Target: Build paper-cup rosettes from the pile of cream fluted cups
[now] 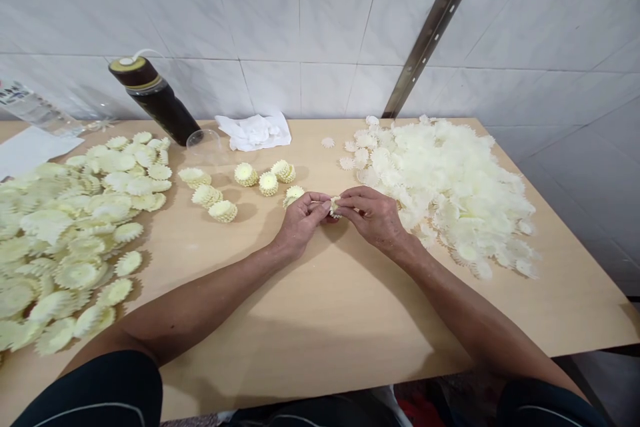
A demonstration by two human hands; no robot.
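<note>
My left hand (pixel 299 219) and my right hand (pixel 373 215) meet over the middle of the table. Between their fingertips they pinch a small pale-yellow frilled piece (pixel 335 205), mostly covered by the fingers. Just beyond my left hand sits a stack of toothed-edge discs (pixel 293 195), partly hidden. More such stacks stand to the left, among them a round one (pixel 268 183) and a wider one (pixel 223 211). Close to my right hand begins a heap of thin, whitish scalloped discs (pixel 450 173).
On the left spreads a large pile of yellow frilled discs (pixel 80 233). Along the wall are a dark bottle (pixel 163 103), a clear plastic cup (pixel 204 145), crumpled white tissue (pixel 255 131) and a clear bottle (pixel 37 107). A metal strip (pixel 425 47) leans at the tiled wall.
</note>
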